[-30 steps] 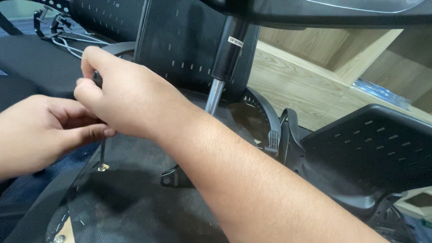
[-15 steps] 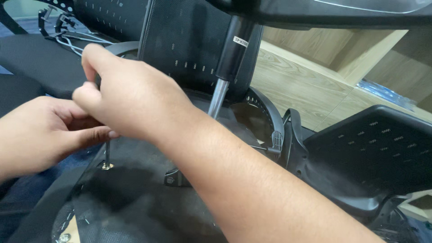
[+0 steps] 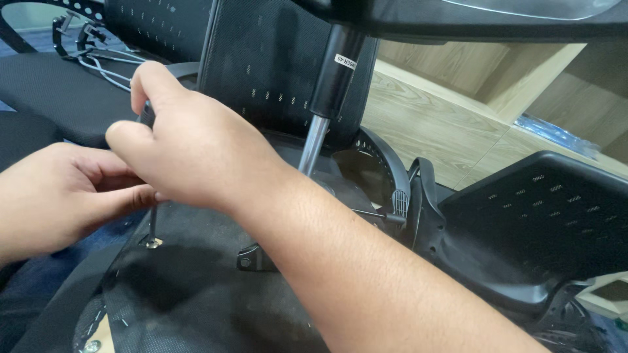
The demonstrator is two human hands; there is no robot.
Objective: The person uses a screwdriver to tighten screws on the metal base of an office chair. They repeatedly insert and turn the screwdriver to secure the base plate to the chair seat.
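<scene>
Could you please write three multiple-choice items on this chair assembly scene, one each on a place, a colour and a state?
1. Where does the tip of the tool meet the chair?
A. at a screw in the dark fabric underside
B. on the wooden floor
C. on the gas cylinder

2. What colour is the lower rod of the gas cylinder?
A. red
B. silver
C. yellow

3. How does the right hand stand?
A. open and flat
B. closed around the tool's handle
C. resting on the floor

Answers: 1 A, the shaft ends at the screw. 2 B, it shines metallic. 3 B, fingers wrap the handle, while the left hand pinches the shaft.
</scene>
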